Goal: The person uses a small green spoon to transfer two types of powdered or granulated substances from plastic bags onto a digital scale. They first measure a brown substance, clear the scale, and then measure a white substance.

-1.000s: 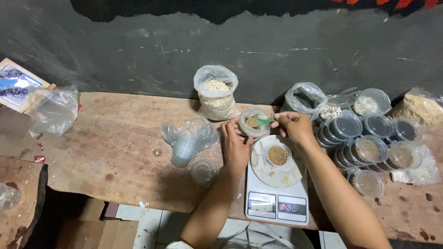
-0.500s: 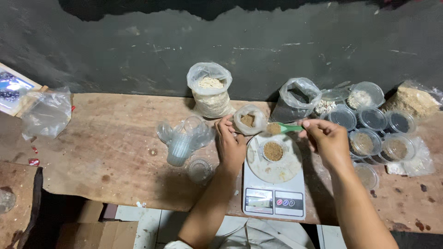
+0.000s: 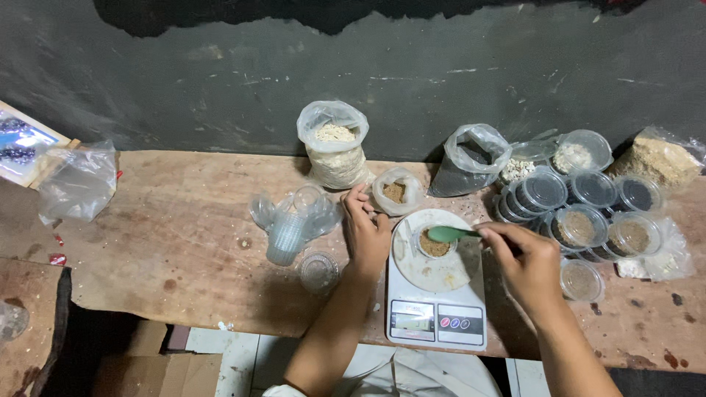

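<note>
— Rough wooden bench [image 3: 184, 220] under a dark grey wall: what sits closest to you on it?

— Nearest me is a white kitchen scale [image 3: 437, 283], its round plate carrying a small clear cup [image 3: 434, 242] of brown powder. My right hand [image 3: 523, 265] hangs just beside that plate, fingers pinched on the handle of a green spoon [image 3: 450, 234] whose bowl lies over the cup.

— And the other hand?

— My left hand [image 3: 366, 231] rests on the bench at the scale's left edge, fingers curled loosely and holding nothing, their tips near a small open bag of brown powder [image 3: 397, 191].

— What crowds the left side?

— An empty clear cup [image 3: 318, 270] stands just beside my left wrist, and beyond it a bagged bundle of stacked clear cups [image 3: 294, 219] lies tipped over. Well apart, at the far left end, a crumpled clear plastic bag [image 3: 77, 181] lies by a printed card [image 3: 22, 140].

— And the right?

— Lidded tubs [image 3: 581, 213] packed together, some filled brown; one filled tub [image 3: 582, 279] stands alone just beside my right hand.

— Farthest back?

— Against the wall, a tall bag of pale meal [image 3: 335, 147], a dark grey bag [image 3: 471, 158], and in the right corner a bag of tan crumbs [image 3: 658, 158].
</note>
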